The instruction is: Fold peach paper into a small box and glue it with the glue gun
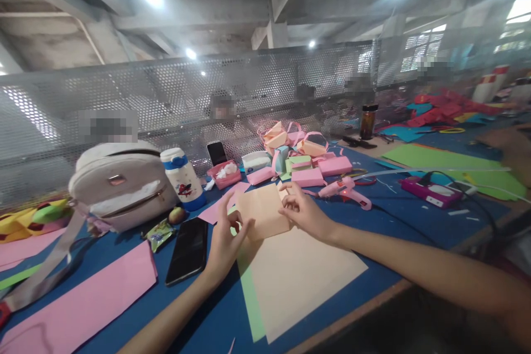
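Note:
Between my two hands is a folded peach paper box (265, 213), tilted a little above the table. My left hand (226, 240) grips its left side, thumb in front and fingers bent behind the edge. At its right edge, my right hand (309, 214) has its fingers curled in and pinched on the paper. A large peach paper sheet (305, 274) lies flat below, over a green sheet (251, 304). Beyond my right hand rests a pink glue gun (346, 191) with its cable trailing right.
Left of my hands are a black phone (186, 251), a snack packet (160, 234), a bottle (183, 177), a backpack (118, 188) and pink paper (87, 304). Finished paper boxes (307, 163) pile up behind. A purple power strip (431, 192) sits right. A perforated metal divider (249, 83) stands behind.

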Demonstrator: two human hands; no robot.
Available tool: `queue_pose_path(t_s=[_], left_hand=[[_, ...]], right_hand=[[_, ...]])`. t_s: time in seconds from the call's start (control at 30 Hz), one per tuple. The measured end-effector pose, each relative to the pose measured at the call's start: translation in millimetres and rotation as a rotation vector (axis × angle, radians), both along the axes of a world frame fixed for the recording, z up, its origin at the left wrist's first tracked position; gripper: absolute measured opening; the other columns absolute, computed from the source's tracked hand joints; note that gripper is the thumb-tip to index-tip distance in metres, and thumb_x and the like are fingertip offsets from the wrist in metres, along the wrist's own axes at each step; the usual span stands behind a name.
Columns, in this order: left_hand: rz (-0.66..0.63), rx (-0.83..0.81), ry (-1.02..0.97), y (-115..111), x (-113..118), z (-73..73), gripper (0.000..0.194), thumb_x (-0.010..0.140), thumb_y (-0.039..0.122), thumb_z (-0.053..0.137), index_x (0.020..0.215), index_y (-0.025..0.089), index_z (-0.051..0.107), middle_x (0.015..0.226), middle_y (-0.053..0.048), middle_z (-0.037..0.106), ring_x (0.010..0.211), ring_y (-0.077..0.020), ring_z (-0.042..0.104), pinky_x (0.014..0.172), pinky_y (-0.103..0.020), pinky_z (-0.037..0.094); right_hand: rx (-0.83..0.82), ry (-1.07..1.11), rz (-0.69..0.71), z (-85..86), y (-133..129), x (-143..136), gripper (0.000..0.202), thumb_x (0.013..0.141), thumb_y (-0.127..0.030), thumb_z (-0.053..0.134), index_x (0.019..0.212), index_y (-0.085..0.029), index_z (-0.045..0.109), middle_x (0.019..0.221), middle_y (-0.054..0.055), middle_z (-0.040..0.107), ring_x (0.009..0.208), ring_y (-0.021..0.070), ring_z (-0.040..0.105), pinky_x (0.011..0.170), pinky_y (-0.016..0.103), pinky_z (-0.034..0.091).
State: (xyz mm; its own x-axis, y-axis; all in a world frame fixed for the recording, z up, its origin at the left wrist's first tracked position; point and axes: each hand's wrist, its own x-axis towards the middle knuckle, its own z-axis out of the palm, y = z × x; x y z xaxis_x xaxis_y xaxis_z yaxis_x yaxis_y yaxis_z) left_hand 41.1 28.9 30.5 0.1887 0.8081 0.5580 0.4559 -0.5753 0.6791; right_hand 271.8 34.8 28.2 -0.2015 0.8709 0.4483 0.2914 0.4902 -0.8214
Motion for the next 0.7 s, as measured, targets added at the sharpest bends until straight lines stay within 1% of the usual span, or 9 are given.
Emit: queue_pose_path(t_s=[0.07,0.13,0.17,0.2,0.27,0.37,0.5,0.6,0.7], left_hand=[[0.012,0.025,0.034,-1,-2,-0.3,0.063,0.09,0.032,0.059,0.146,0.023,0.031,0.067,0.009,0.048,0.056,-0.0099,0.049,0.058,-0.02,0.042],[0.009,0.05,0.088,-2,-3,-0.4,0.051,0.091,0.032,0.059,0.139,0.024,0.044,0.072,0.007,0.054,0.055,-0.0091,0.048,0.058,-0.02,0.043],[0.003,0.061,0.117,-2,-4,-0.5,0.042,0.091,0.032,0.059,0.132,0.023,0.053,0.077,0.005,0.059,0.057,-0.0092,0.05,0.058,-0.02,0.044],[-0.008,0.071,0.143,-2,-5,-0.7,0.034,0.091,0.032,0.06,0.123,0.023,0.059,0.084,0.002,0.065,0.059,-0.0098,0.053,0.06,-0.021,0.046],[-0.045,0.09,0.177,-2,-6,-1.6,0.024,0.09,0.034,0.062,0.11,0.022,0.067,0.099,-0.003,0.073,0.073,-0.0141,0.063,0.068,-0.024,0.05],[-0.075,0.098,0.18,-1,-8,-3.9,0.024,0.088,0.036,0.067,0.107,0.023,0.071,0.109,-0.005,0.076,0.095,-0.0219,0.069,0.083,-0.031,0.052],[-0.049,0.074,0.17,1,-10,-6.8,0.026,0.084,0.037,0.072,0.106,0.025,0.074,0.105,-0.005,0.077,0.092,-0.0229,0.07,0.084,-0.033,0.05],[-0.048,0.071,0.156,1,-11,-7.0,0.023,0.082,0.036,0.074,0.102,0.025,0.076,0.091,-0.003,0.076,0.083,-0.021,0.068,0.08,-0.032,0.048],[-0.055,0.074,0.146,2,-11,-6.1,0.021,0.081,0.036,0.075,0.099,0.024,0.077,0.076,-0.001,0.071,0.074,-0.0186,0.064,0.075,-0.03,0.045]], right_hand=[[0.028,-0.023,0.0,0.8,-1,1,0.03,0.084,-0.019,0.063,0.112,-0.022,0.053,0.076,-0.005,0.061,0.066,0.0133,0.057,0.064,0.024,0.042],[0.061,-0.083,0.023,2.2,-3,3,0.011,0.087,-0.02,0.062,0.098,-0.02,0.063,0.082,-0.002,0.067,0.068,0.0134,0.058,0.064,0.024,0.041],[0.071,-0.105,0.042,2.9,-3,3,0.007,0.088,-0.02,0.061,0.091,-0.019,0.067,0.085,0.0,0.07,0.069,0.0135,0.058,0.064,0.024,0.042],[0.075,-0.115,0.061,3.3,-3,4,0.009,0.088,-0.02,0.062,0.088,-0.019,0.07,0.089,0.002,0.072,0.069,0.0137,0.058,0.064,0.024,0.042],[0.06,-0.107,0.089,3.2,-4,4,0.012,0.086,-0.02,0.065,0.093,-0.018,0.075,0.094,0.004,0.074,0.07,0.014,0.058,0.065,0.024,0.043],[-0.009,-0.067,0.102,0.7,-3,3,0.027,0.079,-0.017,0.071,0.106,-0.018,0.077,0.09,0.004,0.073,0.068,0.0139,0.056,0.064,0.025,0.043],[-0.092,-0.014,0.092,-3.3,-1,4,0.031,0.074,-0.015,0.072,0.104,-0.017,0.079,0.08,0.003,0.07,0.066,0.0137,0.053,0.061,0.024,0.042],[-0.126,0.0,0.088,-4.2,-1,6,0.031,0.072,-0.014,0.07,0.101,-0.018,0.08,0.074,0.001,0.065,0.064,0.0131,0.05,0.059,0.024,0.04],[-0.178,0.031,0.114,-3.8,1,7,0.032,0.071,-0.015,0.068,0.101,-0.018,0.08,0.067,-0.001,0.06,0.061,0.0122,0.048,0.056,0.024,0.038]])
